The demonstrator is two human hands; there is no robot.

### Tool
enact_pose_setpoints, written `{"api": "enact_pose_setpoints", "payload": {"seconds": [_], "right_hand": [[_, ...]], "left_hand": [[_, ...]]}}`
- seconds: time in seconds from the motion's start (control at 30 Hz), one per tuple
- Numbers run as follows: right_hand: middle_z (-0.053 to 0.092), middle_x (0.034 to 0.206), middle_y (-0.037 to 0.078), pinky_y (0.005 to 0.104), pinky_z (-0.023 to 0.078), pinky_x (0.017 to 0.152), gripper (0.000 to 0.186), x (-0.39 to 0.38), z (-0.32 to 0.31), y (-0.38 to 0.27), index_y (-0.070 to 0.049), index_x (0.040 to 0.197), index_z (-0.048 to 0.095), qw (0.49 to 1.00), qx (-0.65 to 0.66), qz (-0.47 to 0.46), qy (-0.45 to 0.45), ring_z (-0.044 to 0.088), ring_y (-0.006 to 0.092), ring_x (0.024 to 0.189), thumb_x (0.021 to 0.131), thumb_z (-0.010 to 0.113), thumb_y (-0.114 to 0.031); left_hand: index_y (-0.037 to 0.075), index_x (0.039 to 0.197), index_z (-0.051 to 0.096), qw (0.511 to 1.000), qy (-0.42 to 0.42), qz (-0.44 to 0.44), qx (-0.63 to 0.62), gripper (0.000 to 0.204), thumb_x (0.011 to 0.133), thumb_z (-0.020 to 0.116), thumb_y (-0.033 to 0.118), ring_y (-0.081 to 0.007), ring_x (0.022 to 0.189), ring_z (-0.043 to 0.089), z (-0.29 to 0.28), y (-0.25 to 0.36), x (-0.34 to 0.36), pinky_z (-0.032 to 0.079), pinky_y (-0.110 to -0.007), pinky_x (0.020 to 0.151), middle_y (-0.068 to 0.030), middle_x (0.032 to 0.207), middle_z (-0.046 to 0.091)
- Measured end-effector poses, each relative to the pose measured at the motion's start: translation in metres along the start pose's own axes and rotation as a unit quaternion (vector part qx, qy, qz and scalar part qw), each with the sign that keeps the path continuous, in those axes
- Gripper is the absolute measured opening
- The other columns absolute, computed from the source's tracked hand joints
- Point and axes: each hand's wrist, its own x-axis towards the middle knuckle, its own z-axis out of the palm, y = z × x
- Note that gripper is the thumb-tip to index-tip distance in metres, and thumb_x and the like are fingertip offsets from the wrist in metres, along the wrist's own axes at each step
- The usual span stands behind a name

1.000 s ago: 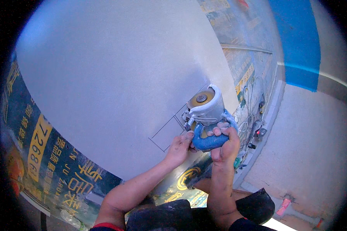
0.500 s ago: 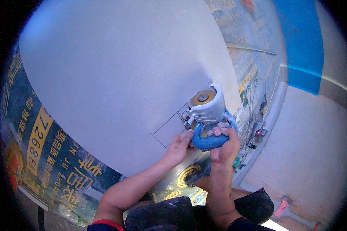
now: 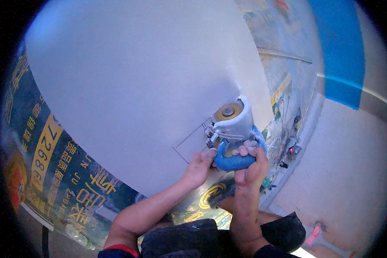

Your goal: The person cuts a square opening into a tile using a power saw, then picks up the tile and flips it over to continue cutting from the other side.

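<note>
A handheld stone cutter (image 3: 233,131) with a round gold-brown blade, a dusty white guard and a blue loop handle rests on a large pale grey slab (image 3: 129,86). My right hand (image 3: 250,157) is wrapped round the blue handle, its fingertips dusty. At the handle's left side my left hand (image 3: 200,165) is closed against the tool, thumb on top; its other fingers are partly hidden. Dark ruled lines (image 3: 189,141) form a narrow rectangle on the slab, and the cutter covers part of it. Whether the blade is turning I cannot tell.
Printed dark green protective sheeting (image 3: 73,172) lies under and around the slab. To the right are loose cables (image 3: 279,142), a small black device with a red light (image 3: 293,149) and a long thin strip (image 3: 283,55). A pink object (image 3: 313,234) lies at the lower right.
The view has shifted slightly. Both hands keep their hold on the cutter, which stays at about the same place along the lines. The sheeting on the right looks hazier.
</note>
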Motion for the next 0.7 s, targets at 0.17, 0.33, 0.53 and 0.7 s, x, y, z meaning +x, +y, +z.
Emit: {"api": "enact_pose_setpoints", "payload": {"seconds": [0.17,0.33,0.53,0.7], "right_hand": [[0.049,0.081,0.005,0.0392,0.048,0.068,0.016,-0.005,0.0,0.0,-0.005,0.09,0.049,1.0,-0.016,-0.001,0.013,0.05,0.0169,0.065,0.075,0.05,-0.003],[0.048,0.08,0.004,0.039,0.048,0.068,0.016,-0.008,0.0,0.0,-0.006,0.09,0.048,1.0,-0.016,0.001,0.005,0.05,0.0169,0.066,0.075,0.05,-0.003],[0.047,0.08,0.004,0.0385,0.047,0.068,0.018,-0.012,-0.001,0.001,-0.006,0.092,0.047,1.0,-0.008,0.013,0.009,0.05,0.0161,0.065,0.075,0.049,-0.003],[0.048,0.081,0.004,0.0386,0.047,0.069,0.021,-0.015,-0.001,0.003,-0.005,0.096,0.048,1.0,-0.021,-0.005,-0.013,0.05,0.0156,0.066,0.075,0.05,-0.004]], "left_hand": [[0.005,0.084,0.059,1.0,-0.006,-0.015,-0.009,0.041,0.102,0.042,0.037,-0.0133,0.067,0.051,-0.001,0.002,-0.005,0.042,-0.031,0.064,-0.0017,0.072,0.057],[0.005,0.081,0.059,0.998,-0.011,-0.004,-0.063,0.04,0.103,0.042,0.035,-0.0113,0.067,0.05,0.002,0.005,-0.009,0.042,-0.029,0.063,0.0002,0.071,0.056],[0.005,0.085,0.06,0.999,-0.013,-0.004,-0.038,0.04,0.103,0.041,0.035,-0.0111,0.069,0.052,-0.001,0.003,-0.012,0.043,-0.029,0.064,0.0005,0.074,0.058],[0.005,0.088,0.061,0.999,-0.015,-0.012,-0.035,0.039,0.103,0.041,0.035,-0.0116,0.07,0.053,-0.003,-0.004,-0.013,0.043,-0.029,0.065,0.0001,0.074,0.058]]}}
